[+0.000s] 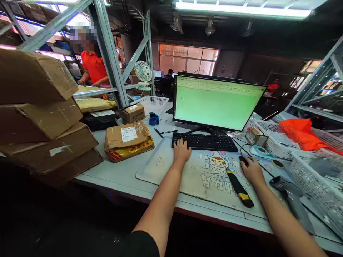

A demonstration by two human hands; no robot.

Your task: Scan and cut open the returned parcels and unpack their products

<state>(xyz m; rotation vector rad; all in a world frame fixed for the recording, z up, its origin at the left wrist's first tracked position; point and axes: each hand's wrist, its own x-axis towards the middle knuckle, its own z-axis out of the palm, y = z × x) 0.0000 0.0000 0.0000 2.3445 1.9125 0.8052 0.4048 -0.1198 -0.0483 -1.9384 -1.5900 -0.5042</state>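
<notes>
My left hand (182,150) rests on the left end of a black keyboard (209,142), its fingers stretched out over the keys. Under the fingers of my right hand (252,170) is a black computer mouse (243,161), mostly covered by the hand. Both lie on a pale desk mat (166,167) printed with a cartoon figure. Between my forearms, a black and yellow utility knife (239,188) lies on the mat. Behind the keyboard stands a monitor (217,101) showing a greenish screen.
Stacked cardboard boxes (45,103) stand at the left, near a labelled parcel (128,140) and pens (168,131). A barcode scanner (292,200) with a cable, a tape roll (261,151) and white baskets (316,178) sit at the right. A person in orange (93,67) is beyond the rack.
</notes>
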